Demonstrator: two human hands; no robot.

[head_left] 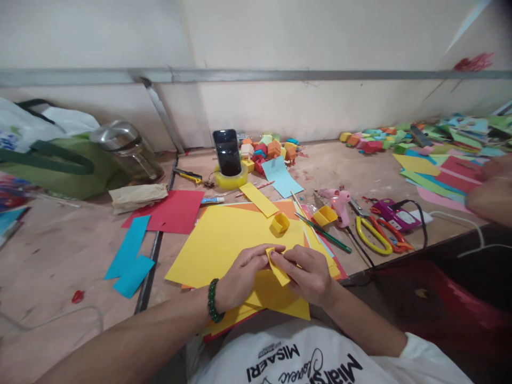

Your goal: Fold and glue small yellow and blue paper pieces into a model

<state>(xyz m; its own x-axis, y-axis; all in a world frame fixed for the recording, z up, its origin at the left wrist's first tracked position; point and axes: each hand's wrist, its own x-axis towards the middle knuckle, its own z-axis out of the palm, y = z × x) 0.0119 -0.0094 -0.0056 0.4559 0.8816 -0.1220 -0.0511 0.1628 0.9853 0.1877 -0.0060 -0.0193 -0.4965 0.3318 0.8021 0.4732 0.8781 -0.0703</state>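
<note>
Between my two hands is a folded strip of yellow paper [279, 271]. My left hand [248, 269], with a green bead bracelet above it, has its fingers closed on the strip's far end. My right hand [310, 272] pinches the same strip from the right side, thumb and fingers over it. Under both hands lies a stack of yellow paper sheets [224, 240]. Just beyond my fingers a small open yellow paper box [280, 223] sits on the sheets. A flat yellow strip [259, 200] lies behind it, and another yellow paper box [325, 215] stands to the right.
To the right lie a green pen [326, 233], a pink glue gun [340, 205], scissors [374, 234] and a purple power strip [396, 216]. A phone [227, 152] leans in a tape roll [232, 180]. Blue strips [130, 250] lie left. Another person's hand [492, 186] shows far right.
</note>
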